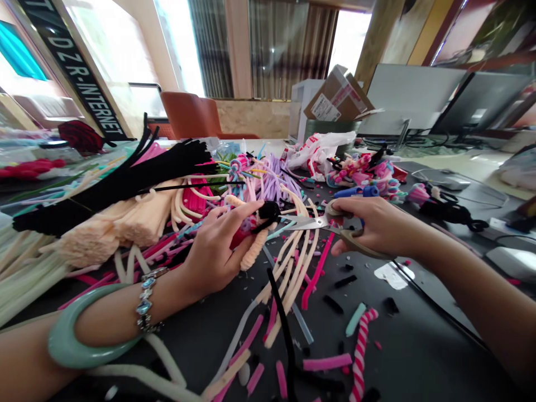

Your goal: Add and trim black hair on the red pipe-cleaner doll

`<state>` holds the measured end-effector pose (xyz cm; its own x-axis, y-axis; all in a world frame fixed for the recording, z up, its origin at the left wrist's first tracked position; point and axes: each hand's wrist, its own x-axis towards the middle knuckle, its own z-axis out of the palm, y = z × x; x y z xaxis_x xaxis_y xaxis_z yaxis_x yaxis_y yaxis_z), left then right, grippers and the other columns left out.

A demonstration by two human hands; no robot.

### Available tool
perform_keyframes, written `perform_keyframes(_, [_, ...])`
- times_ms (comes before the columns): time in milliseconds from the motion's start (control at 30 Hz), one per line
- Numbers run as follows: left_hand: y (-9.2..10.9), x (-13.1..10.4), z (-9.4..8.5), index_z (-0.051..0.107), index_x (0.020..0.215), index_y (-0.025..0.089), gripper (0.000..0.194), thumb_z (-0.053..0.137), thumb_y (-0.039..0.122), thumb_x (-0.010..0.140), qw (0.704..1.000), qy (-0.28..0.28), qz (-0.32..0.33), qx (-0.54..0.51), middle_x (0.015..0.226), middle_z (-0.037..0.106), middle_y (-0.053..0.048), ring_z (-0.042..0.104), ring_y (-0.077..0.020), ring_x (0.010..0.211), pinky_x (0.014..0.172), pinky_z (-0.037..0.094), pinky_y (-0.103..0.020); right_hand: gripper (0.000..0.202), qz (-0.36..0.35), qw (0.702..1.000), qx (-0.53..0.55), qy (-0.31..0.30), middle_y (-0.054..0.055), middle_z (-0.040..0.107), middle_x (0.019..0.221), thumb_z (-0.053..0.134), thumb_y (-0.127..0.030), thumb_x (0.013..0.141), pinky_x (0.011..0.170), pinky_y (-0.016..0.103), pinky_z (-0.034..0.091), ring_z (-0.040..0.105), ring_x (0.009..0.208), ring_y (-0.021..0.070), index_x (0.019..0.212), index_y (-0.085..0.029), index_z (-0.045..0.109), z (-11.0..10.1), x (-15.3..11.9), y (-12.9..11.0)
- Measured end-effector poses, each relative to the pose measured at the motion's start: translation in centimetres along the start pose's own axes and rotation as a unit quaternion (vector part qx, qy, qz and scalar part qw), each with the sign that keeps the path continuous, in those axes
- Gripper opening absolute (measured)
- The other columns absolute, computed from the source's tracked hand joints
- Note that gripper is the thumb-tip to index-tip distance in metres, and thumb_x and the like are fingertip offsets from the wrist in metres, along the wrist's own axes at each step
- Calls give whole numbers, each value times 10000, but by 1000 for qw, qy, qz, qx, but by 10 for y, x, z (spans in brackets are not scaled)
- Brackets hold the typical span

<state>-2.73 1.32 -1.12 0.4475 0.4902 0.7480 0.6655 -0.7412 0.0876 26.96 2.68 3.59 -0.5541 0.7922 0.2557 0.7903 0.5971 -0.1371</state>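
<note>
Landmark: the dark table [419,346]; every place below is given against it.
Near edge: cut scraps of pink, peach and black stem and a red-and-white striped piece [360,349] lie loose on it.
Left hand [218,248]: just above the table's middle, fingers wrapped around a small pipe-cleaner figure [257,231] with a peach body and a black tuft at its top.
Right hand [374,226]: right of the figure, clenched through the handles of the scissors [322,222], whose blades point at the black tuft.
Handling: the figure looks light, fuzzy and easily bent; best held by the peach body, low, clear of the blades.
Left side: bundle of black stems [121,181] over peach ones.
Far edge: finished pink figures [362,167], a cardboard box [337,95].
</note>
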Motion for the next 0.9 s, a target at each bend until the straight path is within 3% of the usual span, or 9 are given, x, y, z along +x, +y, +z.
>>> perform_keyframes(667, [1,0,-1,438,1303,217,403,475,188,903,999,-25,7,23,1196,650,-75,614,-212,1085,957,427,-358,465,27,995,87,-38,0,610,737,765,-553,601,602,259,413,533,647,154,833,-185,602,-3,0,-9])
perform_keyframes(900, [0,-1,-1,446,1309,229,409,469,212,902,999,-29,-2,22,1209,643,-79,605,-225,1109,968,433,-376,505,25,998,47,-18,17,646,766,710,-611,621,627,269,422,578,671,174,873,-181,629,-3,1,-4])
